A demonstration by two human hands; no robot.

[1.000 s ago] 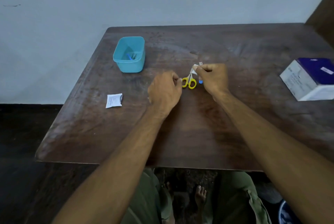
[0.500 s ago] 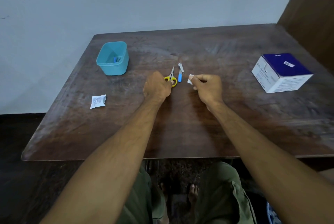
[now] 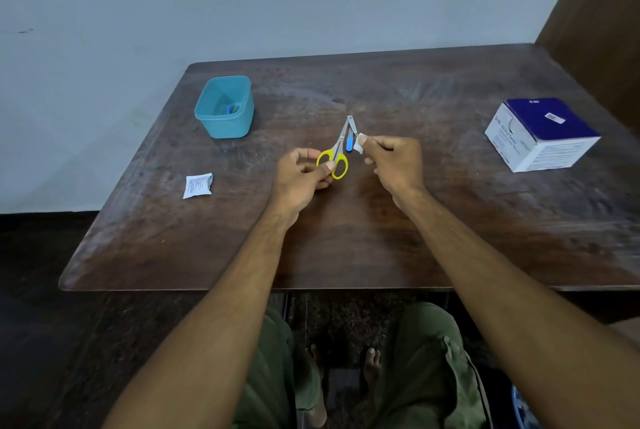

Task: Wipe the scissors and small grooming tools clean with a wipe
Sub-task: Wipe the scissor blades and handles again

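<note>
Dark wood table (image 3: 346, 248) (worn), grey wall; left hand (image 3: 300, 176) pinches scissors (image 3: 335, 155), right hand (image 3: 393, 162) pinches wipe (image 3: 360, 144).

Left hand (image 3: 301, 174) turned palm-up since 0.5 s ago, now pinching the scissors (image 3: 335, 155) by the yellow loops; blades lifted and angled toward the desk's far edge, tips over the nail clipper (image 3: 350, 136). A second ago the right hand (image 3: 393, 162) had the wipe (image 3: 359, 143) on the blades; now it's off, just right of them beside the clipper's blue end.
</note>
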